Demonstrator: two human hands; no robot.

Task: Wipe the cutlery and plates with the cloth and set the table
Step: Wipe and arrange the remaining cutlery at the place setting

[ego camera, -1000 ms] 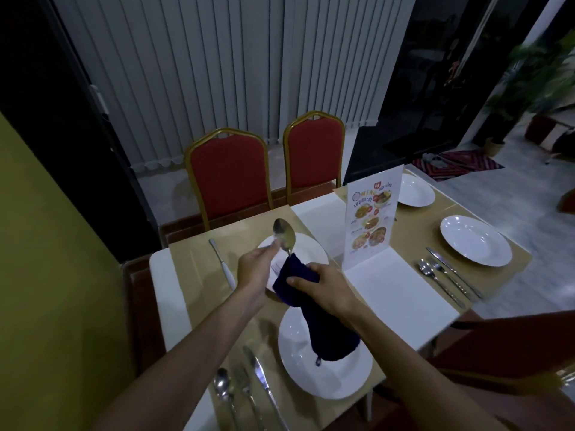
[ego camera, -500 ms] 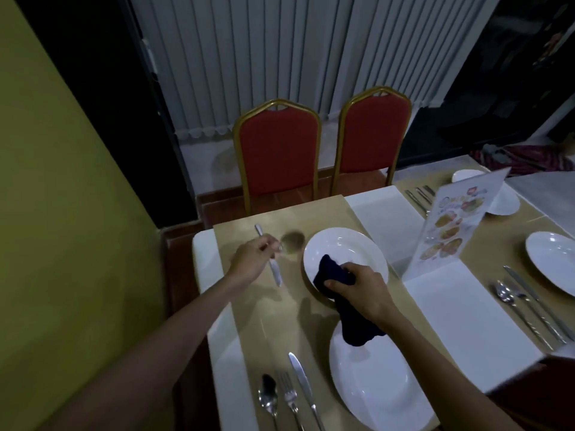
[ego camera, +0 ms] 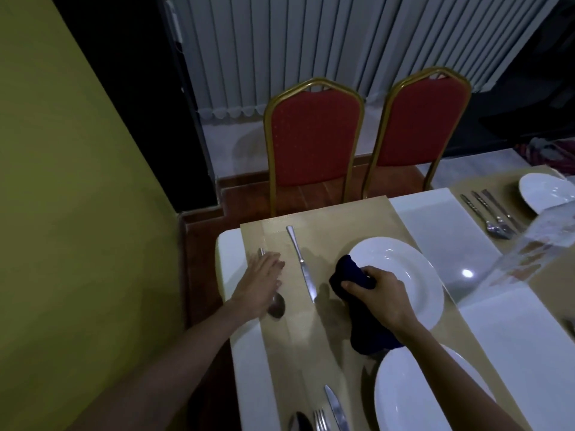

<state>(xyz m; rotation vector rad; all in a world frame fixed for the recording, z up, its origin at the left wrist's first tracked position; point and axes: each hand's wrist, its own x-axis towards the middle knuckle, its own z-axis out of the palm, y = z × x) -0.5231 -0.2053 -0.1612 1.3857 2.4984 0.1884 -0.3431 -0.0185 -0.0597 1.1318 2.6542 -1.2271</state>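
My left hand [ego camera: 259,283] lies flat, fingers spread, over a spoon [ego camera: 276,305] on the tan runner; the spoon's bowl and handle tip stick out from under it. A table knife [ego camera: 302,264] lies just to the right of that hand. My right hand [ego camera: 378,293] grips a dark blue cloth [ego camera: 354,275], which hangs down over the left rim of a white plate [ego camera: 410,275]. A second white plate [ego camera: 404,396] sits near me, with a knife [ego camera: 336,409], fork [ego camera: 320,419] and spoon [ego camera: 300,423] to its left.
Two red chairs [ego camera: 314,135] stand at the table's far side. At the right are another plate [ego camera: 546,192], more cutlery [ego camera: 491,213] and a blurred menu card [ego camera: 529,253]. A yellow wall [ego camera: 62,181] runs close along the left edge of the table [ego camera: 249,368].
My left hand carried the spoon down from the air and laid it on the runner left of the knife, then flattened over it. My right hand kept the cloth.
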